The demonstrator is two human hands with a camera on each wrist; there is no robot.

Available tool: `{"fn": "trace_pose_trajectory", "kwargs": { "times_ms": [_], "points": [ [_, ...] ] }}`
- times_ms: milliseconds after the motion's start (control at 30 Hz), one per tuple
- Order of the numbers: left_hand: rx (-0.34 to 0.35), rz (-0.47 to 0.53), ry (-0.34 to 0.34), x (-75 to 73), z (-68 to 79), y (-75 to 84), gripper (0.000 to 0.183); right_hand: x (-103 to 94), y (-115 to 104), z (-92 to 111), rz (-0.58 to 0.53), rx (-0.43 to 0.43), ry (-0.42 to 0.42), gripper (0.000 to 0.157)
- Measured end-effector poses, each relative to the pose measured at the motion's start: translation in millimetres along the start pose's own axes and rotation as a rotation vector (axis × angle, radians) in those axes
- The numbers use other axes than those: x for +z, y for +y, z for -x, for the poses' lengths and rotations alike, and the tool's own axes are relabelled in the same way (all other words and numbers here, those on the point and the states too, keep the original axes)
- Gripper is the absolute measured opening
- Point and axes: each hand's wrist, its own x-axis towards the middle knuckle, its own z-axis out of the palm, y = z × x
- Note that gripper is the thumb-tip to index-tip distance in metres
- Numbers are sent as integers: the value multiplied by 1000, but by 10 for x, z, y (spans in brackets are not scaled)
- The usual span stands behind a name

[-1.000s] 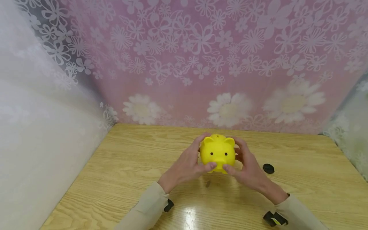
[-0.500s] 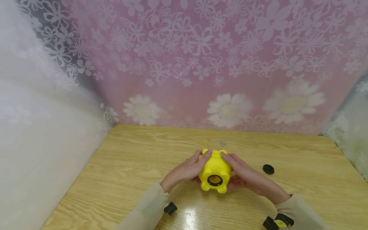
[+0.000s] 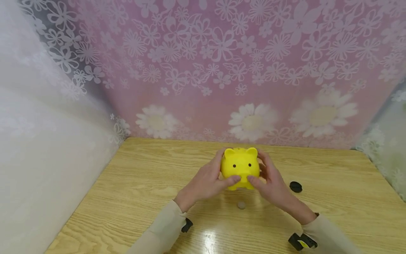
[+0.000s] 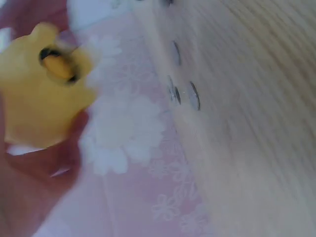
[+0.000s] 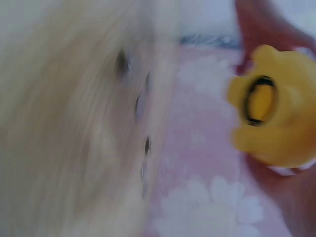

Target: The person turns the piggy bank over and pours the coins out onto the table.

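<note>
A yellow piggy bank (image 3: 241, 163) is held off the table between both hands, its face toward me in the head view. My left hand (image 3: 204, 181) grips its left side, the thumb over the front near the snout. On the opposite side my right hand (image 3: 275, 185) holds it the same way. Underneath, a round hole with a black rim (image 5: 259, 101) stands uncovered in the right wrist view. A coin (image 3: 241, 205) shows below the bank. Several coins lie on the table in the left wrist view, one coin (image 4: 194, 96) nearest; in the head view the bank hides most.
A black oval cap (image 3: 295, 187) lies on the wooden table (image 3: 142, 176), right of the right hand. A pink flowered cloth (image 3: 203, 70) hangs behind the table's far edge, and a pale sheet (image 3: 47, 141) hangs on the left.
Half a second ago the piggy bank was tipped with its bottom hole toward me and coins behind it. It has swung back face-front and farther away; a coin now shows below it.
</note>
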Motion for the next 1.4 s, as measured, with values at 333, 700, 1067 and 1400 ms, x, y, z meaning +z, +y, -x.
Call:
{"fn": "trace_pose_trajectory", "kwargs": {
  "times_ms": [333, 700, 1067, 1400],
  "points": [
    [683, -525, 326, -34, -42, 21, 98, -44, 102, -147, 352, -963, 252, 57],
    [704, -510, 350, -1, -30, -49, 92, -39, 157, -140, 392, -970, 228, 51],
    [-182, 141, -41, 48, 57, -58, 77, -16, -22, 32, -38, 366, -76, 62],
    [-481, 351, -242, 91, 90, -76, 74, -7, -27, 2, -323, 809, -319, 74]
  ]
}}
